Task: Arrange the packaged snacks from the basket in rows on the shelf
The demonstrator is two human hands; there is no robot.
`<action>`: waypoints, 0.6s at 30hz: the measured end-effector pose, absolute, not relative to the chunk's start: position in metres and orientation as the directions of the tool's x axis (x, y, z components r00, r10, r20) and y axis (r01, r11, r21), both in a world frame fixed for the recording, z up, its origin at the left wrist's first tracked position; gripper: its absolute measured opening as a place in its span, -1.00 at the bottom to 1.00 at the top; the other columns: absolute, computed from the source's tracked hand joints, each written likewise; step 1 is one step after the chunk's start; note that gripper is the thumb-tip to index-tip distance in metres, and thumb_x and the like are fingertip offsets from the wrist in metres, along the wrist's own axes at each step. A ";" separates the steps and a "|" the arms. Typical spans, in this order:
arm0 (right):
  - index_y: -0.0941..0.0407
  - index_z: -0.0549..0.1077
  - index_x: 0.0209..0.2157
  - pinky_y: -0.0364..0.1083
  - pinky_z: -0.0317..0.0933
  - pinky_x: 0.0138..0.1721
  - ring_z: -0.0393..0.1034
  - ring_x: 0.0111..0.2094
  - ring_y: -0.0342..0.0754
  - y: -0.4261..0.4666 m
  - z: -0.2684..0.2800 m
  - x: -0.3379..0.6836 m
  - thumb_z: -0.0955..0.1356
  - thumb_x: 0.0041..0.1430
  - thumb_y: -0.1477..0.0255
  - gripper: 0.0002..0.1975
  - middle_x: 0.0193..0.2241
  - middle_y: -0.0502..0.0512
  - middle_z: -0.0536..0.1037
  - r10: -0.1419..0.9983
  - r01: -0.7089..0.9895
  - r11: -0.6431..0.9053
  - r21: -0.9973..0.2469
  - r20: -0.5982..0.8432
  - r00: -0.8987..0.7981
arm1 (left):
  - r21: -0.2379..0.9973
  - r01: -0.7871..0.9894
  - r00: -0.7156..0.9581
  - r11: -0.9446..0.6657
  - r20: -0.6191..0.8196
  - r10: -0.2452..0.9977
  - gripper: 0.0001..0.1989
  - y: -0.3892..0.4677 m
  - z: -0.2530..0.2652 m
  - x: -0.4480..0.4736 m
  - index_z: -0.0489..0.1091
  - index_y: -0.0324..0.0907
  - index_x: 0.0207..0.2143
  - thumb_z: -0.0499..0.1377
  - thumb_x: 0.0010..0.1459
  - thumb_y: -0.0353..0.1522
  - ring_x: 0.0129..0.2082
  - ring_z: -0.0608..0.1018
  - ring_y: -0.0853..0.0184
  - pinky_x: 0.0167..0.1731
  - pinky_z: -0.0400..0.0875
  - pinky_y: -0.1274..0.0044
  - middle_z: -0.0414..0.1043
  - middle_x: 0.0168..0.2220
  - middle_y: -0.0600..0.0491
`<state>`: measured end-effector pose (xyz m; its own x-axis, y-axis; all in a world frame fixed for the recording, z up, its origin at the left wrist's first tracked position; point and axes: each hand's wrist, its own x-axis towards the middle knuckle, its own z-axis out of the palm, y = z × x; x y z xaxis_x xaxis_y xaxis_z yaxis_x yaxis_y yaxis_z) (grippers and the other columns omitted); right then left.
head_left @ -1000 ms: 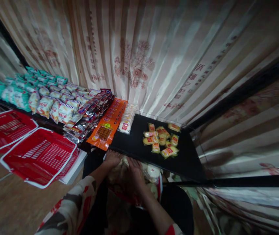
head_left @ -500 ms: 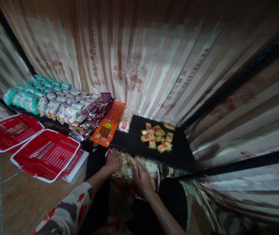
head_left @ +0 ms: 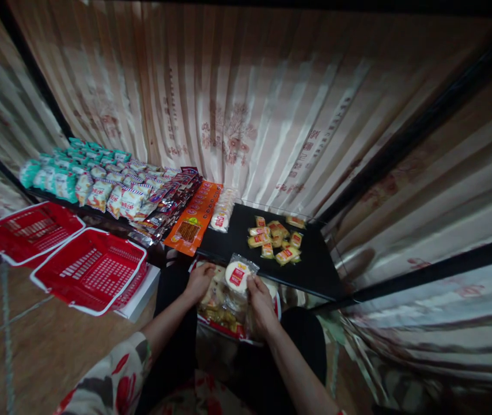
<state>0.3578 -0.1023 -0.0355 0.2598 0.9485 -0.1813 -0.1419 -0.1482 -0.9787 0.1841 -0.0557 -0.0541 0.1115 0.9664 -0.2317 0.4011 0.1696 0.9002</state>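
Note:
Pinched in my right hand [head_left: 262, 302] is a clear packet holding a round white rice cracker [head_left: 237, 276] with a red label. It is raised in front of the shelf's near edge. Between my knees sits a red basket [head_left: 246, 340] full of wrapped snacks, among them pale round ones and yellow-wrapped ones [head_left: 218, 316]. My left hand [head_left: 199, 281] is at the basket's left side with curled fingers; what they grip is hidden. On the black shelf [head_left: 310, 271] a row of similar white rice cracker packets [head_left: 220, 216] lies beside an orange snack bag [head_left: 192, 222].
Small yellow snack packets [head_left: 276, 237] lie loosely on the shelf's right part. Farther left are dark shiny packets [head_left: 170, 196], white striped packets [head_left: 116, 196] and green packets [head_left: 60, 173]. Two red baskets [head_left: 99, 268] stand at the left. Pleated curtain [head_left: 237, 86] and dark frame bars [head_left: 397, 155] enclose the shelf.
My right hand has lifted a rice cracker packet up from the basket. The left hand's fingers have gone from spread to curled. The view has shifted slightly.

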 end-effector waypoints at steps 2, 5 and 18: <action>0.08 0.43 -0.28 -0.05 0.35 -0.30 0.47 -0.31 0.00 -0.101 -0.031 0.352 0.36 -0.02 0.13 -0.66 -0.34 0.04 0.59 0.940 -0.253 -0.180 -0.951 -0.242 0.240 | 0.921 0.308 0.137 0.238 -0.291 0.947 -0.71 -0.063 -0.047 0.188 0.39 -0.23 -0.17 -0.04 0.20 -0.32 -0.23 0.55 0.34 -0.27 0.44 0.54 0.50 -0.19 -0.06; 0.08 0.40 -0.33 -0.08 0.35 -0.41 0.47 -0.40 -0.02 -0.098 -0.026 0.345 0.39 -0.09 0.16 -0.67 -0.41 0.04 0.58 0.918 -0.340 -0.209 -0.917 -0.304 0.256 | 0.931 0.156 0.196 0.330 -0.357 0.913 -0.67 -0.075 -0.035 0.195 0.40 -0.23 -0.23 0.04 0.16 -0.17 -0.35 0.56 0.36 -0.44 0.43 0.59 0.51 -0.27 -0.03; 0.11 0.44 -0.21 -0.09 0.30 -0.31 0.45 -0.38 -0.05 -0.064 -0.015 0.329 0.45 -0.19 0.19 -0.53 -0.39 0.06 0.57 0.960 -0.209 -0.216 -0.954 -0.246 0.134 | 0.937 -0.117 0.007 0.330 -0.332 0.943 -0.77 -0.050 -0.028 0.197 0.38 -0.25 -0.22 0.13 0.08 -0.31 -0.49 0.51 0.45 -0.49 0.35 0.65 0.49 -0.39 0.03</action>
<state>0.3288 -0.0640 -0.0153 0.1335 0.9600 -0.2462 -0.2090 -0.2156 -0.9539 0.1971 -0.0502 -0.0284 0.0074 0.9433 -0.3319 -0.1169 0.3304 0.9366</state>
